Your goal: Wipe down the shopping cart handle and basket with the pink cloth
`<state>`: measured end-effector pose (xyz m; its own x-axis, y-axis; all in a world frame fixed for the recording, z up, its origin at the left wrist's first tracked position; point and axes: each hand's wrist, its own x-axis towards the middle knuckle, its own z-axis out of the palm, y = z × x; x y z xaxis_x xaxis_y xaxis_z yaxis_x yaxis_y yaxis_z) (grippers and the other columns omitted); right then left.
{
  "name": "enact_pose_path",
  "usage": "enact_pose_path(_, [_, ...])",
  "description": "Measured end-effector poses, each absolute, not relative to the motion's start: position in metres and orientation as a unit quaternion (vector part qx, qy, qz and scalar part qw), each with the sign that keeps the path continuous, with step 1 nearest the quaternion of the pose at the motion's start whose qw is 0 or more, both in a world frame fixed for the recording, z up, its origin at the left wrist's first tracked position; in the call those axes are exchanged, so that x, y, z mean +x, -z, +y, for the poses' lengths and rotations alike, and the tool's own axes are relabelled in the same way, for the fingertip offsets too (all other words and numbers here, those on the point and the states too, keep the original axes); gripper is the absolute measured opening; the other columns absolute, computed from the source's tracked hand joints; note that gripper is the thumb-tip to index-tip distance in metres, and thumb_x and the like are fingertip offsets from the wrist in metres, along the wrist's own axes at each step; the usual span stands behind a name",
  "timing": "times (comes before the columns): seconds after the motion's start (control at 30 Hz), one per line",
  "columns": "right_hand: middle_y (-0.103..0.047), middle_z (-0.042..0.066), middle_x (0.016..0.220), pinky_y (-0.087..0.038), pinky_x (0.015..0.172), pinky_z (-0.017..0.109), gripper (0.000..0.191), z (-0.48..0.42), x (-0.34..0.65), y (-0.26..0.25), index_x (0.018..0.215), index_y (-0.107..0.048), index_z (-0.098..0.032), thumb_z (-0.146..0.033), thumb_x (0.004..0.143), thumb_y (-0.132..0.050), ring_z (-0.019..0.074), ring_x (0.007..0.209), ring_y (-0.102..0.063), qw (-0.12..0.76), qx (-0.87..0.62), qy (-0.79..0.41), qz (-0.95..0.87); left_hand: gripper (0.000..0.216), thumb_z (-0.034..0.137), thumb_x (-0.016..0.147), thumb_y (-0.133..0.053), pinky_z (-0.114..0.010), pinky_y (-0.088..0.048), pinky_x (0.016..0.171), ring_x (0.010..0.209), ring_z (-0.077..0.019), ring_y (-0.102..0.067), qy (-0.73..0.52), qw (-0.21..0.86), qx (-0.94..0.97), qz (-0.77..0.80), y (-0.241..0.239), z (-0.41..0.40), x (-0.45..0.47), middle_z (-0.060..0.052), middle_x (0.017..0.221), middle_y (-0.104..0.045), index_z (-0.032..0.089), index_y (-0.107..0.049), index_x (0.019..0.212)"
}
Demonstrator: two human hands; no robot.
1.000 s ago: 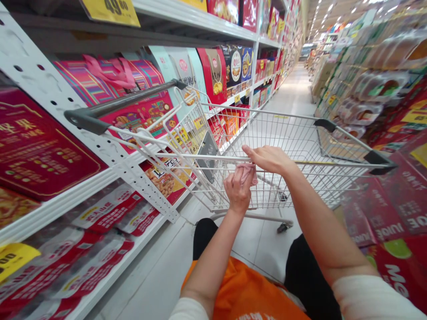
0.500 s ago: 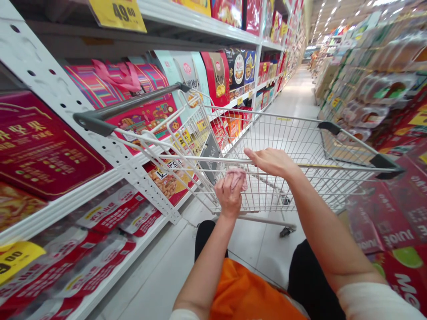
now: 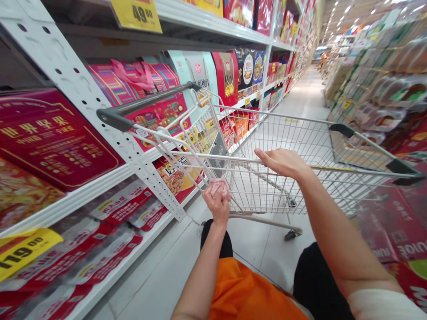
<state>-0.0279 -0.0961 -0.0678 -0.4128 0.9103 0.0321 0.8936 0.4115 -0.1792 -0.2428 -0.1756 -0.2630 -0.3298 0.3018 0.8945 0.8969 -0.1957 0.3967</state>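
Left hand (image 3: 217,203), pink cloth (image 3: 219,186) on cart (image 3: 300,133)

Short white sleeves (image 3: 376,304); orange apron (image 3: 247,295); black trousers (image 3: 313,280)

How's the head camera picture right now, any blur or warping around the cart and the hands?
Head view: evenly lit by ceiling lamps; left hand with pink cloth and right hand on the cart are sharp; wide-angle bending curves the shelves; right-side goods blur.
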Motion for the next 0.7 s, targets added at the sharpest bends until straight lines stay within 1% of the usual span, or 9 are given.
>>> enact_pose_path(0.07, [-0.075,0.015,0.089,-0.042,0.073,0.039,0.105,-0.096,-0.027,0.068,0.09,-0.077,-0.021,-0.083,0.087,0.008,0.0291,0.089,-0.068,0.062,-0.535,-0.073,-0.839,0.037,0.006,0.085,-0.048,-0.039,-0.05,0.099,0.115,-0.0238,-0.057,0.605,0.254,-0.49,-0.574,0.259,-0.179,-0.244,-0.014,0.118,-0.056,0.017,-0.073,0.11])
enact_pose_path(0.13, [-0.075,0.015,0.09,-0.042,0.073,0.039,0.105,-0.096,-0.026,0.068,0.089,-0.078,-0.021,-0.083,0.087,0.008,0.0296,0.091,-0.068,0.062,-0.53,-0.077,-0.842,0.034,0.011,0.089,-0.049,-0.043,-0.046,0.106,0.123,-0.0259,-0.055,0.642,0.279,-0.427,-0.573,0.239,-0.176,-0.253,-0.016,0.123,-0.054,0.016,-0.07,0.115])
enact_pose_path(0.2, [-0.075,0.014,0.091,-0.043,0.074,0.038,0.105,-0.097,-0.026,0.068,0.09,-0.078,-0.022,-0.083,0.087,0.008,0.0294,0.093,-0.068,0.064,-0.527,-0.078,-0.844,0.035,0.018,0.091,-0.05,-0.047,-0.039,0.114,0.135,-0.0291,-0.047,0.652,0.294,-0.376,-0.59,0.215,-0.17,-0.268,-0.019,0.136,-0.05,0.016,-0.067,0.122])
enact_pose_path(0.27, [-0.075,0.014,0.09,-0.043,0.074,0.038,0.105,-0.098,-0.027,0.068,0.093,-0.078,-0.021,-0.084,0.087,0.007,0.0293,0.093,-0.068,0.067,-0.528,-0.079,-0.843,0.036,0.021,0.092,-0.05,-0.051,-0.029,0.122,0.146,-0.0308,-0.037,0.637,0.286,-0.393,-0.598,0.201,-0.161,-0.282,-0.019,0.144,-0.049,0.018,-0.067,0.123])
enact_pose_path(0.37, [-0.075,0.014,0.091,-0.043,0.074,0.038,0.104,-0.098,-0.028,0.068,0.093,-0.077,-0.022,-0.084,0.087,0.006,0.0304,0.094,-0.068,0.063,-0.532,-0.079,-0.84,0.035,0.022,0.094,-0.046,-0.053,-0.022,0.125,0.153,-0.0306,-0.027,0.623,0.271,-0.431,-0.594,0.207,-0.153,-0.294,-0.017,0.146,-0.051,0.018,-0.07,0.119])
enact_pose_path(0.43, [-0.075,0.013,0.091,-0.042,0.074,0.039,0.103,-0.097,-0.028,0.067,0.09,-0.076,-0.022,-0.083,0.087,0.006,0.031,0.094,-0.068,0.058,-0.537,-0.076,-0.838,0.036,0.022,0.096,-0.043,-0.053,-0.023,0.125,0.152,-0.0296,-0.03,0.618,0.269,-0.435,-0.597,0.225,-0.151,-0.294,-0.018,0.143,-0.054,0.017,-0.071,0.116])
enact_pose_path(0.57, [-0.074,0.013,0.087,-0.041,0.074,0.04,0.097,-0.097,-0.028,0.068,0.087,-0.074,-0.021,-0.081,0.09,0.002,0.0307,0.09,-0.066,0.061,-0.537,-0.063,-0.839,0.035,0.024,0.098,-0.042,-0.051,-0.031,0.121,0.14,-0.0274,-0.047,0.594,0.266,-0.456,-0.607,0.257,-0.157,-0.289,-0.018,0.131,-0.062,0.016,-0.073,0.112])
enact_pose_path(0.63, [-0.073,0.014,0.091,-0.042,0.079,0.043,0.089,-0.103,-0.032,0.073,0.093,-0.073,-0.02,-0.077,0.094,-0.006,0.031,0.091,-0.065,0.115,-0.533,-0.013,-0.838,0.034,0.024,0.098,-0.043,-0.048,-0.036,0.118,0.134,-0.0262,-0.051,0.591,0.261,-0.459,-0.61,0.258,-0.162,-0.287,-0.018,0.129,-0.063,0.017,-0.074,0.112])
enact_pose_path(0.7, [-0.073,0.016,0.108,-0.041,0.091,0.049,0.074,-0.113,-0.04,0.082,0.109,-0.071,-0.019,-0.067,0.099,-0.016,0.0325,0.104,-0.062,0.232,-0.514,0.074,-0.822,0.034,0.024,0.098,-0.044,-0.046,-0.038,0.116,0.133,-0.0258,-0.051,0.596,0.269,-0.447,-0.61,0.247,-0.167,-0.285,-0.017,0.128,-0.063,0.017,-0.074,0.114])
